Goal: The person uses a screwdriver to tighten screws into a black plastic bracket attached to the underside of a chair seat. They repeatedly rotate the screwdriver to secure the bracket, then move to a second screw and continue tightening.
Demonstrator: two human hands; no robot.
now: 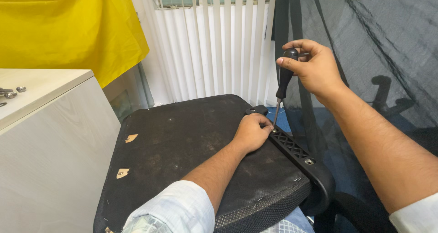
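Screwdriver (pixel 285 78) upright, gripped by right hand (pixel 315 69) for downward pressure. Left hand (pixel 252 132) pinches its tip, steadying it on the chair bracket (pixel 296 153).

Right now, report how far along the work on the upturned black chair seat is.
Already in: a screw head sits in the black ribbed plastic bracket near its close end. In hand: the right hand holds the black-handled screwdriver, tip at the bracket's far end, where the left hand steadies it. Left: loose metal nuts and washers lie on the pale cabinet top.
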